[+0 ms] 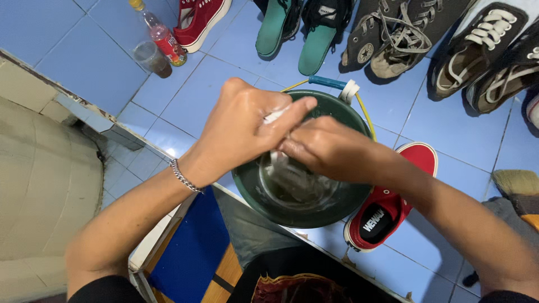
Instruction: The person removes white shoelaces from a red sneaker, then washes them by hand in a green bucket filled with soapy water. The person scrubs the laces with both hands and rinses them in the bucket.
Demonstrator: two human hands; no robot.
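Both my hands meet over a dark green bucket [348, 120] holding cloudy water. My left hand [241, 126], with a silver chain bracelet at the wrist, grips the upper end of a wet white cloth-like strip [279, 163]. My right hand [331, 148] closes on the same strip just beside it. The strip hangs from the hands down toward the water. What exactly the strip is cannot be told.
A red sneaker [393, 205] lies right of the bucket on blue floor tiles. Another red shoe [199, 19], green slippers [278, 25], and several dark sneakers [393, 33] line the top. A red bottle [163, 36] and a small cup [150, 58] stand at upper left. A brush [519, 188] sits at the right edge.
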